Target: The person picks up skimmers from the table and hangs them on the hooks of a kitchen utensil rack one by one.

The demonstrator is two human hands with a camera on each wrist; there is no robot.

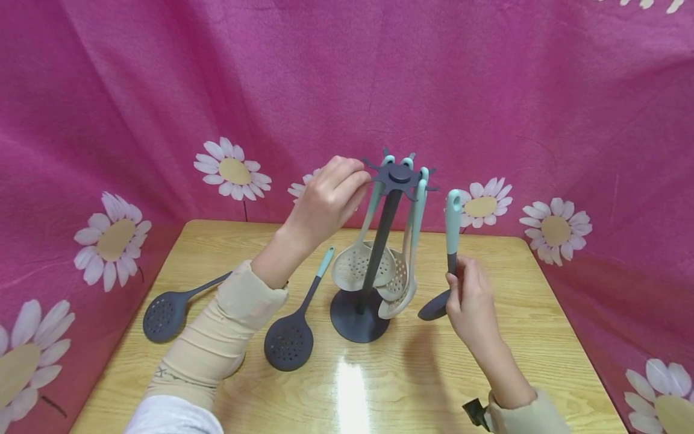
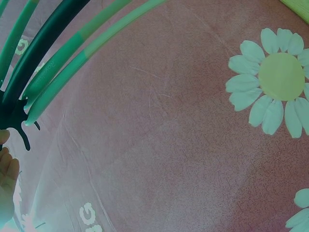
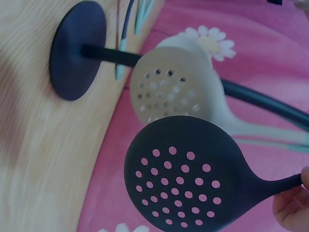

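Note:
My left hand [image 1: 328, 202] pinches an arm of the dark utensil stand [image 1: 384, 241] at its hooked top. In the left wrist view its fingertips [image 2: 8, 166] show at the left edge, against that top. Several beige skimmers [image 1: 356, 265] with mint handles hang from the stand's hooks. To the right of the stand, my right hand [image 1: 473, 301] grips a dark grey skimmer [image 3: 178, 179] by the lower handle. It is held with the mint handle end up and the round perforated head down. The right wrist view shows that head in front of a hanging beige one.
Two more dark skimmers lie on the wooden table [image 1: 520, 313] at the left: one [image 1: 289, 340] near the stand's round base, the other [image 1: 165, 315] at the far left, its handle partly hidden by my left arm. A pink flowered cloth [image 1: 336, 78] surrounds the table.

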